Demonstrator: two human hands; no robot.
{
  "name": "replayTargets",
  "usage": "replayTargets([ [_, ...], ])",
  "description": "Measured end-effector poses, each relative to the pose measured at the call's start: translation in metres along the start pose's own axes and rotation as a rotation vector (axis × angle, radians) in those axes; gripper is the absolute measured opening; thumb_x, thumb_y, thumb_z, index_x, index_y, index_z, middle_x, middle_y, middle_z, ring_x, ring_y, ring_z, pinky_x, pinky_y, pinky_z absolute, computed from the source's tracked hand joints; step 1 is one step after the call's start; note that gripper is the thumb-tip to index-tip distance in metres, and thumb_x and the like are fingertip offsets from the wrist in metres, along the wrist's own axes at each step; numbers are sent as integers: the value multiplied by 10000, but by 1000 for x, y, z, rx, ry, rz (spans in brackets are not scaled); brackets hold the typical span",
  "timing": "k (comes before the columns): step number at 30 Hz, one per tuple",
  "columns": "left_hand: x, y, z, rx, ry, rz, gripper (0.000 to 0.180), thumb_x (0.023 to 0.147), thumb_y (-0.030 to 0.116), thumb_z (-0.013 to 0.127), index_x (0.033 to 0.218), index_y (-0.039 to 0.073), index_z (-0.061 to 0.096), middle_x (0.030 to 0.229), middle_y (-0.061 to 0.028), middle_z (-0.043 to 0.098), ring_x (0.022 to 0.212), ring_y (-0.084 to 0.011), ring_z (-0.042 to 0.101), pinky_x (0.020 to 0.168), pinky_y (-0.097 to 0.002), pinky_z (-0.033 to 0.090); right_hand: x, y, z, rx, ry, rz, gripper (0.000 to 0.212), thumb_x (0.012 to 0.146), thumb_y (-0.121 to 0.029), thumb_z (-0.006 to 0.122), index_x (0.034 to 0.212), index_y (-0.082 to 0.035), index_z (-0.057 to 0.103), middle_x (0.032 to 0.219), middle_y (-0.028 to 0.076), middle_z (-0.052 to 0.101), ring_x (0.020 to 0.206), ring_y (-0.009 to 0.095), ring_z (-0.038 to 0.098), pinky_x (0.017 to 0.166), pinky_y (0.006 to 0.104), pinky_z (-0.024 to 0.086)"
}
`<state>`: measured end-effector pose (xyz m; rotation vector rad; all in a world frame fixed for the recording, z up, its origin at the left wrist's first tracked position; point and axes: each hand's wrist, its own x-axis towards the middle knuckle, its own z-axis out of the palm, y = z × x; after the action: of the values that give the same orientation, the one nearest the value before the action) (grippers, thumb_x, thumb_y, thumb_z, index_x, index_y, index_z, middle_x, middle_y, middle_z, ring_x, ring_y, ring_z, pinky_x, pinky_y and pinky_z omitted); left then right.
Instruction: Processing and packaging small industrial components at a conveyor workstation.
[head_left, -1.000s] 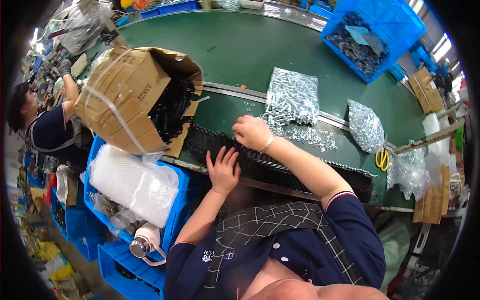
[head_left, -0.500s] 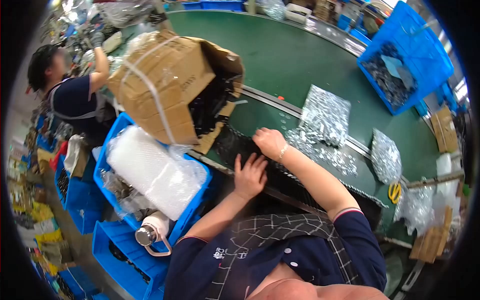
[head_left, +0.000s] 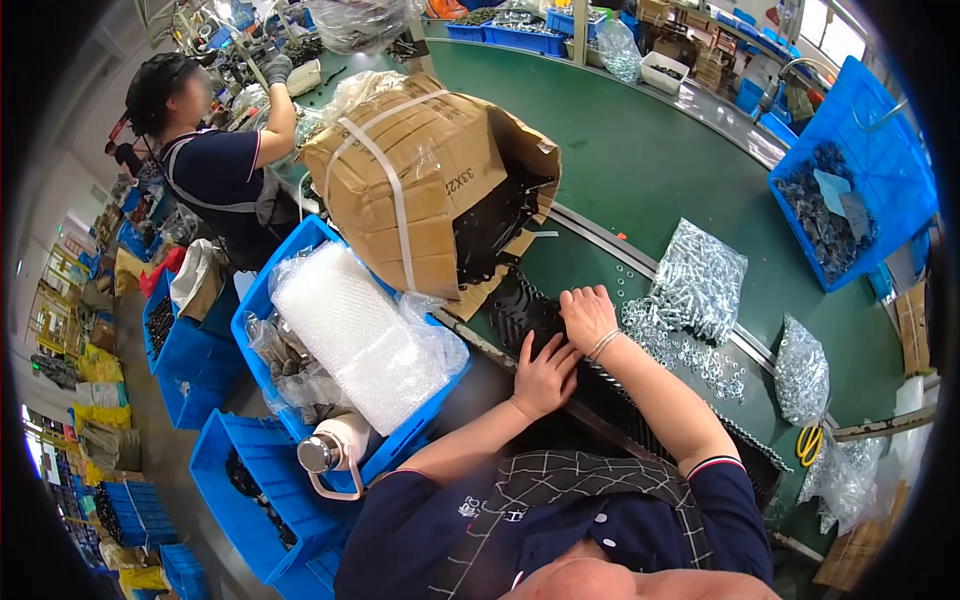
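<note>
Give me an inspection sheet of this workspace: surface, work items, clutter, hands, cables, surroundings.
Surface: green tabletop, crossed by a metal strip.
Work items: row of black parts; loose metal rings; bag of metal fasteners.
Clutter: open carton of black pieces; yellow handles, probably scissors; bottle by bubble wrap.
Hands: left hand and right hand at the black parts; grip hidden.
Cables: nothing clearly seen.
Surroundings: co-worker at left, blue crate at far right.

The carton (head_left: 425, 190) is matt, creased cardboard; beside it black pieces (head_left: 518, 312) show faint sheen; right of it, metal rings (head_left: 650, 334) and a plastic bag (head_left: 703, 275) gleam.
</note>
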<state>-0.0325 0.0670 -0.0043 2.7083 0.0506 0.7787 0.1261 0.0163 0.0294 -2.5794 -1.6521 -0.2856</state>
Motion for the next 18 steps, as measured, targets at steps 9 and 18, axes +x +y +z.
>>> replayTargets([
  [9,-1,-5,4,-5,8,7,416,807,236,631,1207,124,623,1238,-37,617,1233,-254,523,1111,-598,220,7,-6,1,58,71,50,119,840,-181,520,862,-84,586,831,83,647,852,253,628,840,397,410],
  [18,3,-2,4,-9,-5,23,425,807,227,616,1217,117,620,1252,-54,603,1245,-270,501,1111,-589,222,-3,3,-6,47,108,46,203,894,-262,536,844,-83,617,828,93,681,876,242,633,869,403,394],
])
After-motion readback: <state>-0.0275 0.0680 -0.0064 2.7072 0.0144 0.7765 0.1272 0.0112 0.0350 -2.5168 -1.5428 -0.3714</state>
